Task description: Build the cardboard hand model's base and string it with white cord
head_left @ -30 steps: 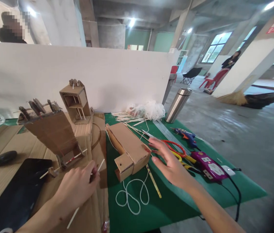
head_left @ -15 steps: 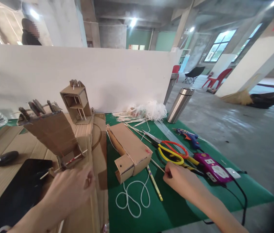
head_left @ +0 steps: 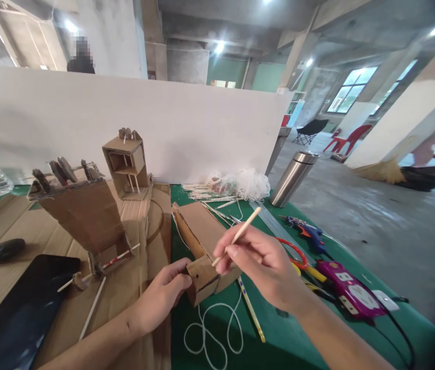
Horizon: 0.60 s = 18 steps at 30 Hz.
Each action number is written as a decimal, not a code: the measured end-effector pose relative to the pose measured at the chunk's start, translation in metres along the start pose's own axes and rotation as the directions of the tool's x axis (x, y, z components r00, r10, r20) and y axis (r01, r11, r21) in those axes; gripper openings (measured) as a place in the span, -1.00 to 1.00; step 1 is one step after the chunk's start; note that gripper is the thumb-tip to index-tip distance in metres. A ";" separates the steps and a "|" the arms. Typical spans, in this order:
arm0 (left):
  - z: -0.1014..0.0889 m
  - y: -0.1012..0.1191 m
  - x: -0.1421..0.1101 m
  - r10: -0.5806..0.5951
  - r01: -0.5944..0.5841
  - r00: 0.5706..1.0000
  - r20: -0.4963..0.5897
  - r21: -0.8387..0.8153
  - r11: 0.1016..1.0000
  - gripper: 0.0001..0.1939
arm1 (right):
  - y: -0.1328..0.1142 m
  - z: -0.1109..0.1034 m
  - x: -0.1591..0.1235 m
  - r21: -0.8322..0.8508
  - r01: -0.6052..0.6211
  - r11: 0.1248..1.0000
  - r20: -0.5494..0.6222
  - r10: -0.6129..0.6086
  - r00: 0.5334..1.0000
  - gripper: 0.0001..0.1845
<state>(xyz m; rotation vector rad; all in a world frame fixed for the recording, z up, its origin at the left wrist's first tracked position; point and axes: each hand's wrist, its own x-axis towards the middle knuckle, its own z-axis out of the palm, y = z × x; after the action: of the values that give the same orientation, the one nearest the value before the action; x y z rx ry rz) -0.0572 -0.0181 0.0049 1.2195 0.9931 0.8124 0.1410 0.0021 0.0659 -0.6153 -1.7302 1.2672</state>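
Note:
My right hand (head_left: 258, 262) pinches a short pale wooden stick (head_left: 248, 223), which slants with its lower tip over the small end flap of an L-shaped cardboard box (head_left: 197, 216). A small dark hole shows in that flap, close to the tip; I cannot tell whether they touch. My left hand (head_left: 163, 293) grips the flap's left edge between thumb and fingers. White string (head_left: 205, 334) loops out below the box, beside a yellow patterned pencil-like stick (head_left: 253, 316). Scissors (head_left: 292, 252) with red and yellow handles are partly hidden behind my right hand.
Two cardboard structures (head_left: 82, 216) (head_left: 127, 164) stand left on a cardboard sheet (head_left: 125, 313), near a black tablet-like slab (head_left: 20, 308), a mouse (head_left: 2, 252) and a thin white stick (head_left: 93, 308). Rightward are a steel flask (head_left: 294, 177), glue gun (head_left: 307, 231) and purple power strip (head_left: 350, 288).
My left hand has left the thin white stick on the cardboard and moved right onto the box. My right hand has picked up the wooden stick and brought it left over the flap.

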 end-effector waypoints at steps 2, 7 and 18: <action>0.000 -0.001 0.000 0.024 -0.024 1.000 0.008 -0.045 0.999 -0.85 | 0.007 0.013 0.008 0.014 0.007 1.000 0.001 -0.007 1.000 -0.86; 0.000 -0.003 0.001 0.038 -0.036 0.999 0.029 -0.061 0.997 -0.87 | 0.029 0.024 0.006 0.037 -0.038 0.999 -0.033 0.039 0.999 -0.85; -0.001 -0.003 0.000 0.022 -0.022 1.000 0.004 -0.033 0.999 -0.91 | 0.024 0.022 0.001 -0.303 -0.044 0.952 0.088 0.074 0.993 -0.86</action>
<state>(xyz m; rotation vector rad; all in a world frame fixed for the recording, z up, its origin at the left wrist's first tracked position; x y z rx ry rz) -0.0576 -0.0181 0.0018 1.2056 0.9612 0.8400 0.1190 0.0010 0.0417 -0.7963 -2.0213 1.0964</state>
